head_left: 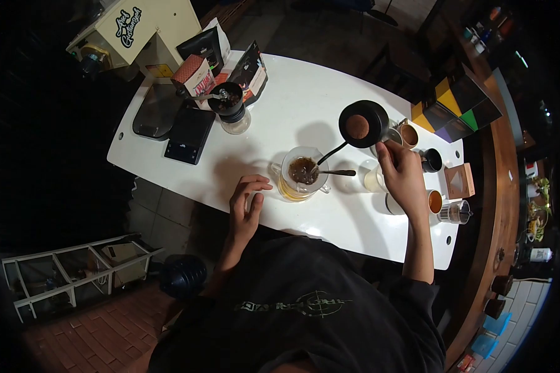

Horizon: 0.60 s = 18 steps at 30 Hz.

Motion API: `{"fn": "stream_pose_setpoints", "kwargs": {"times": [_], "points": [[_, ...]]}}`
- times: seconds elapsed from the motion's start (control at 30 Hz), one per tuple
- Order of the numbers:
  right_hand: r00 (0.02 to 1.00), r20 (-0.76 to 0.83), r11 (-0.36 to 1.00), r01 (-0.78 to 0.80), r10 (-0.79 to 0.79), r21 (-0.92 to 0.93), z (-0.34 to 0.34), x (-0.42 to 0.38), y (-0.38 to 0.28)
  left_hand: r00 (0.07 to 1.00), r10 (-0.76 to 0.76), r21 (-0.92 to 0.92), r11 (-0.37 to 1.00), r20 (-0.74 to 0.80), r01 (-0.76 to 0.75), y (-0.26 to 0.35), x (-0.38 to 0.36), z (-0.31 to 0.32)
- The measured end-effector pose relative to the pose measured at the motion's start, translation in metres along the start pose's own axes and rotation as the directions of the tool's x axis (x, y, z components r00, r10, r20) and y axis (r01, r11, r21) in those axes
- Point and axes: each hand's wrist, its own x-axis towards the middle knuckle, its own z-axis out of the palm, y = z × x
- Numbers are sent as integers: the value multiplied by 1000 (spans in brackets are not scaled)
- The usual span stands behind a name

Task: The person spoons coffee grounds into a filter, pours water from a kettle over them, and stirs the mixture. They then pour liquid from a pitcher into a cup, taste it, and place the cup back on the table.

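Observation:
My right hand (404, 177) is closed on the handle of a black gooseneck kettle (374, 115), held above the table with its spout tip over the coffee dripper. Inside the white filter of the dripper (303, 169) are dark wet grounds and liquid. A spoon (339, 172) rests in it, its dark handle pointing right. Below the dripper stands a glass server (292, 193) holding amber liquid. My left hand (247, 202) is beside the dripper on its left, fingers apart and slightly curled, holding nothing.
At the left of the white table (292, 81) are a black scale (190, 133), a hand grinder (228, 107), coffee bags (252, 73) and a large cream machine (137, 37). Several cups (434, 201), a glass (457, 212) and a colourful box (457, 102) stand at the right.

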Motion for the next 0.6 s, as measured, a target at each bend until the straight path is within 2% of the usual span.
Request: {"fn": "stream_pose_setpoints", "kwargs": {"times": [0.4,0.6], "points": [[1000,-16,1000,4,-4,30,5,10,-6,999,36,63,997,-5,-35,6,1,-1],[1000,-5,1000,-6,6,10,-3,2,-2,1000,9,30,1000,-20,-8,5,-1,0]]}}
